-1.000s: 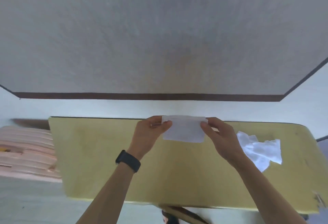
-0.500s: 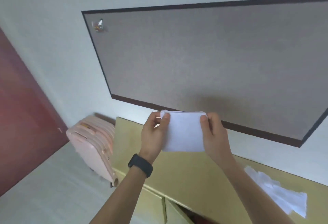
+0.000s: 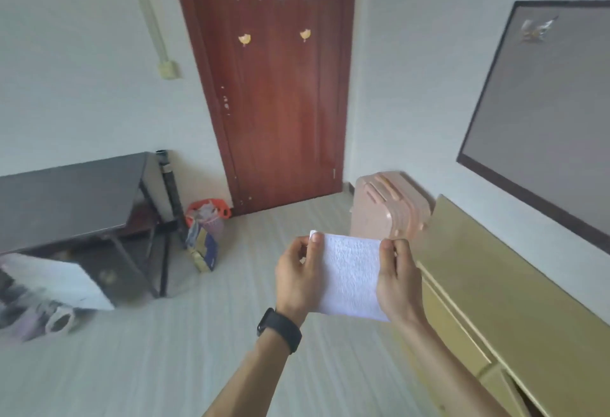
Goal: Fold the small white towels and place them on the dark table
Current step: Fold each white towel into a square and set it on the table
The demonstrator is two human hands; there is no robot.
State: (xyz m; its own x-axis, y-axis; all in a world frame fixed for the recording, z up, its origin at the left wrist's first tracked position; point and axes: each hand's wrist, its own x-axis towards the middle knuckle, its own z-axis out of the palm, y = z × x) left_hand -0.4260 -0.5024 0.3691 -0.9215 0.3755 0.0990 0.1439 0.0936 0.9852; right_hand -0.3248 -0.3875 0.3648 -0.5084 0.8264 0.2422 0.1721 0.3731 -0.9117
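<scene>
Up in the air, both forearms reach forward from the lower edge of the view, the wrists close together and the hands raised over the floor. The left hand stands with its thumb side up and a black watch on the wrist. The right hand mirrors it, just beside it, with only the towel between them.

The towel is a small white folded rectangle that hangs nearly upright, its lower edge tilted a little to the right. Each hand pinches one side of it. The left thumb presses the near face at the top left corner, and the right thumb presses the near face at the top right edge. The remaining fingers curl round the side edges and pass behind the cloth, where how they lie cannot be told. A small corner of towel sticks up above the left thumb.

The towel touches nothing but the hands. The dark table stands well apart from it, at the left by the wall. A yellow cabinet runs along the right, near the right hand, and a pink suitcase stands just beyond the towel. A red-brown door fills the far wall.
</scene>
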